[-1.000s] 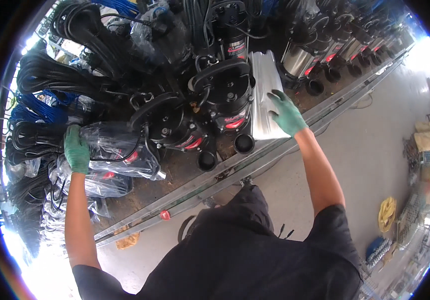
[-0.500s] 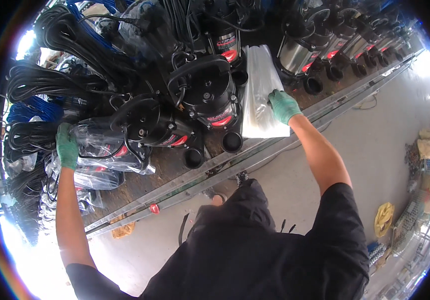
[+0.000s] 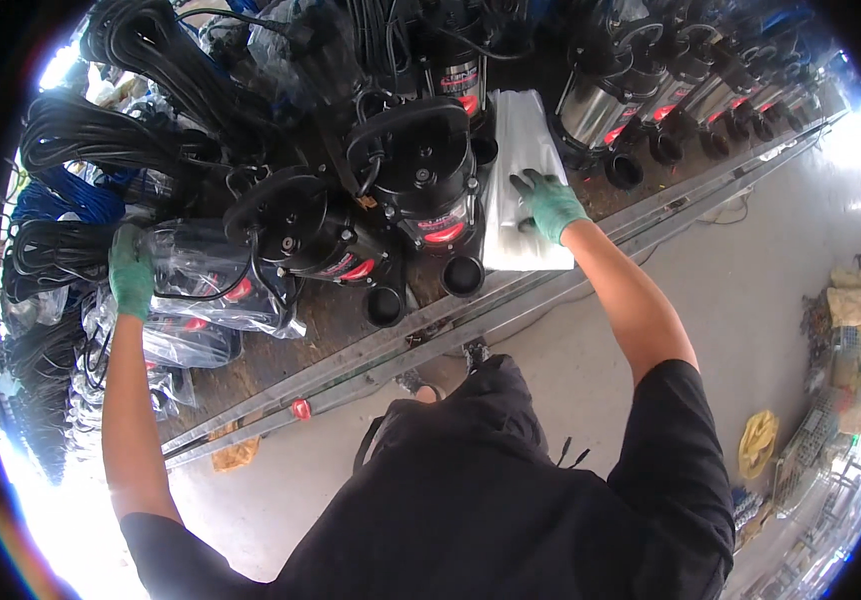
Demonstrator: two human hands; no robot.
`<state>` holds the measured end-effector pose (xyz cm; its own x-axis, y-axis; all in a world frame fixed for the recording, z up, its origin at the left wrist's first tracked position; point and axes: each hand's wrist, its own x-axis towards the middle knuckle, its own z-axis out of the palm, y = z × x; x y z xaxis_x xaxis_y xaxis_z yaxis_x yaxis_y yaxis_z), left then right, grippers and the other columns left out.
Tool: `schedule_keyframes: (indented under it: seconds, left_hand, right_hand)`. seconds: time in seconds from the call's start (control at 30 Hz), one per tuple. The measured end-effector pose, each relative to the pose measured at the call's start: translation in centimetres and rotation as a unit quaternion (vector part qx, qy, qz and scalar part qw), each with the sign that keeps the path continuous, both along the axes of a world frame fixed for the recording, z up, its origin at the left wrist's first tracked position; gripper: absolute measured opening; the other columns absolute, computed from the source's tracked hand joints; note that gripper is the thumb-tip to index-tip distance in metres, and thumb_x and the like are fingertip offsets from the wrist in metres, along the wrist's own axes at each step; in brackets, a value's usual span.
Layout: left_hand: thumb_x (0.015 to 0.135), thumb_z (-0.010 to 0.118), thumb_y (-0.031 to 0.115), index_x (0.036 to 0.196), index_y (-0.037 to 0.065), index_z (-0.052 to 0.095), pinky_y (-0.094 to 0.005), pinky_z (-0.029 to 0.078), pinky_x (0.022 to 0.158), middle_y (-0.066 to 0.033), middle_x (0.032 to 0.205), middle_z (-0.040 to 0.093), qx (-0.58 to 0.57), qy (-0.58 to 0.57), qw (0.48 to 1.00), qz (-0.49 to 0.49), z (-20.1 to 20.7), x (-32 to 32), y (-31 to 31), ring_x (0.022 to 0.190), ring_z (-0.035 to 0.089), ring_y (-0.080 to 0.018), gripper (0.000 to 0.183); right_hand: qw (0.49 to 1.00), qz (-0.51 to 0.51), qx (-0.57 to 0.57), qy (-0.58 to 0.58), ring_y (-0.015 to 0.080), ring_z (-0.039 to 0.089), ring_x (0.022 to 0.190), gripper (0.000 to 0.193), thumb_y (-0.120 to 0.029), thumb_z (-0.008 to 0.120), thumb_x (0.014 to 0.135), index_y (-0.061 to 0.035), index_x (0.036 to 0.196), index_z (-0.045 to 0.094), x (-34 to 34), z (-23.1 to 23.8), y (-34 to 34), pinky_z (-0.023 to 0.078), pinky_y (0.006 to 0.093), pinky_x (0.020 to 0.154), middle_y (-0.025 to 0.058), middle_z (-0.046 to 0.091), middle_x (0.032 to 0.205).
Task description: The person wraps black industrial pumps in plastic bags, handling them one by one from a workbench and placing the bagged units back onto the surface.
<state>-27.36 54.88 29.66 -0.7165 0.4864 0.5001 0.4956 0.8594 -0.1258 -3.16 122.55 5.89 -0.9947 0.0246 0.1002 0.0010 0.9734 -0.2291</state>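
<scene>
My right hand [image 3: 553, 208], in a green glove with dark fingertips, lies with fingers spread on a stack of clear plastic bags [image 3: 523, 245]. My left hand [image 3: 132, 278], gloved alike, is closed between a coil of black cable [image 3: 56, 252] and a pump in a clear plastic bag [image 3: 206, 270]; what its fingers grip is hidden. Between my hands stand two unbagged black pumps with top handles, the nearer-left pump [image 3: 301, 225] tilted and the other pump [image 3: 421, 180] more upright. Each has a round black outlet at its foot.
A row of steel-bodied pumps [image 3: 601, 105] runs along the bench to the right. Metal rails [image 3: 351, 380] edge the bench in front of me. More black cable coils [image 3: 101, 130] lie at the left. A yellow sack [image 3: 757, 443] lies on the floor at the right.
My right hand has slid slightly left on the plastic bags, and its fingers have spread. My left hand stays by the bagged pump. The whole view has shifted a little.
</scene>
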Motion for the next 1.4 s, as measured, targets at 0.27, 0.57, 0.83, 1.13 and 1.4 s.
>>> schedule_keyframes:
  seconds: [0.27, 0.57, 0.83, 1.13, 1.4]
  left_hand:
    - [0.098, 0.061, 0.019, 0.119, 0.004, 0.062, -0.0497, 0.047, 0.094, -0.0209, 0.117, 0.065, 0.001, -0.002, 1.0, 0.018, 0.0, 0.0, 0.2, 0.109, 0.06, -0.0435, 0.026]
    - [0.095, 0.065, 0.017, 0.132, 0.001, 0.062, -0.0469, 0.045, 0.105, -0.0217, 0.131, 0.064, 0.0, -0.042, 0.997, 0.07, -0.9, -1.0, -1.1, 0.12, 0.058, -0.0416, 0.04]
    - [0.093, 0.066, 0.016, 0.133, 0.001, 0.061, -0.0452, 0.047, 0.103, -0.0194, 0.13, 0.064, 0.023, -0.091, 0.991, 0.093, -0.5, -1.0, 1.8, 0.12, 0.06, -0.0387, 0.042]
    - [0.092, 0.066, 0.013, 0.132, 0.002, 0.06, -0.0458, 0.047, 0.102, -0.0202, 0.131, 0.064, 0.03, -0.071, 0.994, 0.076, -1.0, -0.7, 0.9, 0.119, 0.06, -0.0397, 0.042]
    - [0.092, 0.067, 0.013, 0.135, 0.002, 0.059, -0.0453, 0.046, 0.105, -0.0201, 0.134, 0.063, 0.026, -0.075, 0.993, 0.089, -0.6, -1.6, -0.2, 0.122, 0.058, -0.0398, 0.045]
  right_hand:
    - [0.996, 0.044, 0.047, -0.057, 0.0314, 0.069, 0.096, 0.011, -0.016, 0.066, 0.09, -0.0155, 0.098, 0.074, 0.0, 2.2, 2.0, 0.056, 0.0458, 0.086, 0.01, 0.069, 0.105]
    - [0.993, 0.001, 0.118, 0.024, 0.031, 0.069, 0.093, 0.013, -0.017, 0.062, 0.094, -0.0142, 0.101, 0.072, 1.1, 9.4, 6.9, 0.057, 0.0445, 0.081, 0.0091, 0.071, 0.103]
    - [0.983, -0.058, 0.173, 0.014, 0.0326, 0.07, 0.094, 0.017, -0.014, 0.061, 0.095, -0.015, 0.105, 0.075, 3.7, 10.9, 10.4, 0.058, 0.0452, 0.08, 0.01, 0.073, 0.107]
    - [0.971, -0.023, 0.149, -0.188, 0.0342, 0.064, 0.112, 0.031, -0.02, 0.064, 0.095, -0.0121, 0.124, 0.068, 4.6, 14.7, 7.8, 0.052, 0.0443, 0.099, 0.0136, 0.066, 0.124]
    - [0.992, 0.037, 0.07, -0.1, 0.0357, 0.04, 0.147, 0.082, -0.043, 0.077, 0.088, -0.0125, 0.156, 0.041, -1.3, 8.7, 0.7, 0.037, 0.0471, 0.12, 0.0154, 0.038, 0.162]
